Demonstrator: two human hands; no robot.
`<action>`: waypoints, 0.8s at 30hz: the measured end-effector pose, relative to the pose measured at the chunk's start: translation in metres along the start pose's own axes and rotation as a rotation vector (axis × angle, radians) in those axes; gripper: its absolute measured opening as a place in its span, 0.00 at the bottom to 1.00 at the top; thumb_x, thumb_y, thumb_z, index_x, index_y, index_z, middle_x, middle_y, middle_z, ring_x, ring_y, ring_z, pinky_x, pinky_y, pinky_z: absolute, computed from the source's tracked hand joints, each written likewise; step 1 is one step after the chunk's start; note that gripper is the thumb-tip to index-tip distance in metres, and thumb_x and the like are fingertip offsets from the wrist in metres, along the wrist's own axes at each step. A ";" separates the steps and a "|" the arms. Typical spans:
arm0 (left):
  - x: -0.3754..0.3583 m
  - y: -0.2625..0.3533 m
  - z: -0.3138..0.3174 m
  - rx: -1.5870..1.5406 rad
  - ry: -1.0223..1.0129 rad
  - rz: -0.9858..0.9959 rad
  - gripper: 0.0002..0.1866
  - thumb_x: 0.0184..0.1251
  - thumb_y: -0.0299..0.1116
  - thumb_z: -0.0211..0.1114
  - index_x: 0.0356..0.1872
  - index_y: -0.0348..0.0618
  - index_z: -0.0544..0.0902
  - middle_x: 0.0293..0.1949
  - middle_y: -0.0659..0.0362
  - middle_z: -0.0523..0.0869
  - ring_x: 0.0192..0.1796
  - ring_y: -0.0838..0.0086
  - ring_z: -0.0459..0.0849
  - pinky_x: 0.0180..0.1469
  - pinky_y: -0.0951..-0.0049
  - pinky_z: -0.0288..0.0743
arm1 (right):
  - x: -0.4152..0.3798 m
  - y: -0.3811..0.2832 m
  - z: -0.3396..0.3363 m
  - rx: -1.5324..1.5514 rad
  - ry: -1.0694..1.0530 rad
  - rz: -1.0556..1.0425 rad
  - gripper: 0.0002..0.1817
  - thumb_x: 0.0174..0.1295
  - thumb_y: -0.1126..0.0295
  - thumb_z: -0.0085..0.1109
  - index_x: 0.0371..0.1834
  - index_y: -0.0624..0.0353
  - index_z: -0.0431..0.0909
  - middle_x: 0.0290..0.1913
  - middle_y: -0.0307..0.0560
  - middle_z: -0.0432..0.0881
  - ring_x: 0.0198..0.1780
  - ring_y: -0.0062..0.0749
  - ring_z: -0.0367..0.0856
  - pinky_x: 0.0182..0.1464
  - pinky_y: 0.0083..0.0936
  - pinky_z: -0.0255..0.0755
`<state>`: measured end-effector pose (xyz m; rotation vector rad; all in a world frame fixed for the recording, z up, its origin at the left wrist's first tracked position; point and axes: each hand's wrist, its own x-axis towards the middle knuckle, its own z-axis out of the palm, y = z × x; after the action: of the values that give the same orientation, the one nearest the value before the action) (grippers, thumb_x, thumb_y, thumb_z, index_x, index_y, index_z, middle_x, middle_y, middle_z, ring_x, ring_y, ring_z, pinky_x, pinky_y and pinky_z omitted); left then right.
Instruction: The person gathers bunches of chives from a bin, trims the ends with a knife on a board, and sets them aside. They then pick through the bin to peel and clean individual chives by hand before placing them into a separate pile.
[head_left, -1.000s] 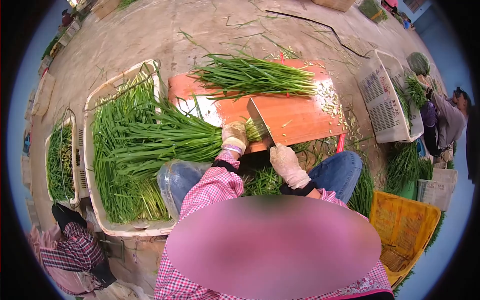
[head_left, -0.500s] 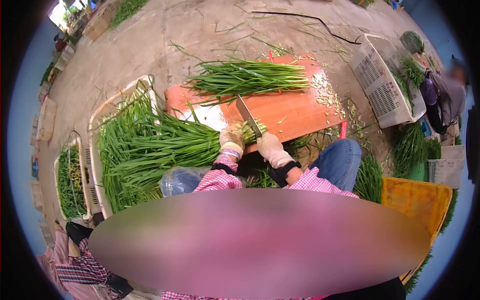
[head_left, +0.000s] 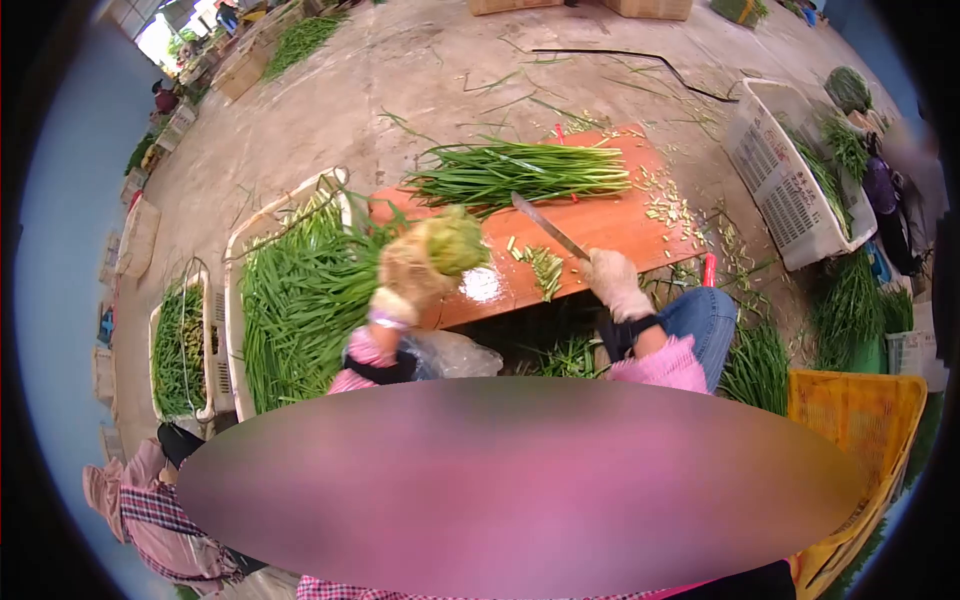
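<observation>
Gripping a knife (head_left: 551, 227) over the orange board (head_left: 625, 232), the right hand (head_left: 612, 279) is closed; the left hand (head_left: 408, 272) clutches garlic chives (head_left: 456, 242), which could scatter if its grip loosens.

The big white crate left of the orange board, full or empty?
Full: long green leaves cover the inside of the crate and reach over its rim near the board.
</observation>
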<state>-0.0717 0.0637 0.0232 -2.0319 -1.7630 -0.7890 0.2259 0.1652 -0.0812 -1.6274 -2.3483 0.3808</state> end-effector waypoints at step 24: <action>-0.457 0.086 -0.270 0.867 -0.286 -0.700 0.40 0.47 0.56 0.73 0.56 0.39 0.73 0.37 0.56 0.81 0.34 0.65 0.80 0.37 0.65 0.74 | 0.019 0.001 -0.012 0.369 -0.463 -0.085 0.13 0.66 0.64 0.56 0.39 0.65 0.81 0.22 0.36 0.75 0.21 0.20 0.68 0.25 0.22 0.63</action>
<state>-0.0732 -0.4717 -0.0312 -0.9832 -2.4213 0.1696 0.2250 0.1846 -0.0691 -1.3671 -2.4444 1.2037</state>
